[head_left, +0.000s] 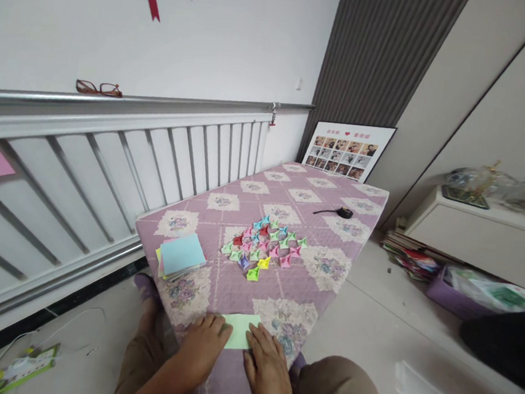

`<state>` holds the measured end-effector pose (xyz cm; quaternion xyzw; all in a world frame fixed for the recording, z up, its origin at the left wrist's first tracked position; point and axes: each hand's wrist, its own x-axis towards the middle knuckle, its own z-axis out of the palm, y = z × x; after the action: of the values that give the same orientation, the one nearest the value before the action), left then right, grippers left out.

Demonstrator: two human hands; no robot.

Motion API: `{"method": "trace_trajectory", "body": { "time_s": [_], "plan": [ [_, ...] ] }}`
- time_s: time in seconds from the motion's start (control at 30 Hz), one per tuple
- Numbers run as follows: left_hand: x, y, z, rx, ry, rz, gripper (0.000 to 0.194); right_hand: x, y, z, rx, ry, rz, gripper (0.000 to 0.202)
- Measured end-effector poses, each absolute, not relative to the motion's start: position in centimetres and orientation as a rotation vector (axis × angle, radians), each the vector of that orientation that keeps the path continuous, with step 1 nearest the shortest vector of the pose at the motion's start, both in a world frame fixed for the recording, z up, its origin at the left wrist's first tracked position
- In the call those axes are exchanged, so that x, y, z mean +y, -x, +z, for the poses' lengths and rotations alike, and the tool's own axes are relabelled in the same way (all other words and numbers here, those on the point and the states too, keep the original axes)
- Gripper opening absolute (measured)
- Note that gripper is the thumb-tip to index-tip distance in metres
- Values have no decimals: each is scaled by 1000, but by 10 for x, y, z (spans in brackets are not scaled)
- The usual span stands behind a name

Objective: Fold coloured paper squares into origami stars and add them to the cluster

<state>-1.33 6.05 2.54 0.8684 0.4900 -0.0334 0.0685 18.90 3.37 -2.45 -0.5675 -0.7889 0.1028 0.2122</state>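
Note:
A folded light green paper (239, 332) lies on the table near its front end, with both hands at its sides. My left hand (204, 346) rests on the left part of the paper, its fingers laid down and the thumb on the sheet. My right hand (267, 361) lies on the right part, fingers stretched out and slightly apart. Beyond the hands, small folded paper pieces (264, 245) in several colours stand in rows. To the left is a stack of coloured paper sheets (183, 255), light blue on top.
A purple flowered cloth covers the table (230, 290). A black coiled object (344, 212) with a strap lies towards the back right. A white radiator (178, 158) runs along the left, with glasses (99, 88) on the rail above. A photo board (345, 150) leans behind the table.

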Motion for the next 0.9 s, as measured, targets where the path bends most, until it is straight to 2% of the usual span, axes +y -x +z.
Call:
{"method": "trace_trajectory", "body": {
  "time_s": [0.17,0.37,0.9],
  "plan": [
    [62,6,15,1539,-2658,-133,39,34,-189,-25,-2181,1573,291,42],
    [61,8,5,1564,-2637,-90,40,34,-189,-27,-2194,1586,284,41],
    [61,2,22,1589,-2568,-100,45,35,-189,-23,-2207,1598,292,41]
  ]
}}
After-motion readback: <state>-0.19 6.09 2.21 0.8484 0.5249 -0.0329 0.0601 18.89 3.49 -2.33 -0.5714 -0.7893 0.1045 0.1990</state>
